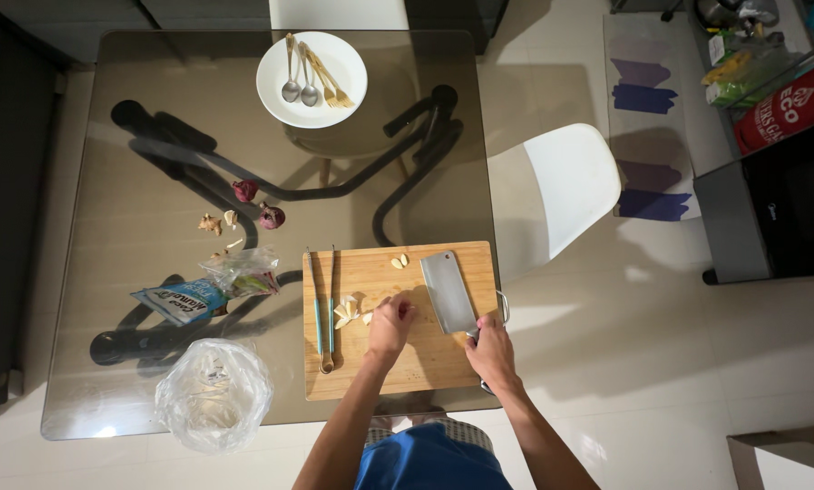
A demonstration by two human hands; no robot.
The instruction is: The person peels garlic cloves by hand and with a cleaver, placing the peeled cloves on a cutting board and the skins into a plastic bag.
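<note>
Glass bench (153, 245) carries a wooden cutting board (398, 318), where the left hand (390, 325) pinches a garlic clove (368, 318) steady while the right hand (490, 349) wraps the cleaver (448, 290) handle, blade flat beside it.

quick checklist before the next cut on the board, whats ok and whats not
1. Cleaver gripped at the handle by right hand: ok.
2. Left hand clear of the blade: ok, a gap shows between them.
3. Left fingertips curled back: cannot tell.
4. Cutting board lying fully on the glass table: ok.
5. Garlic pieces on the board beside the left hand: ok.
6. Tongs away from the cleaver: ok, at the board's left edge.
</note>
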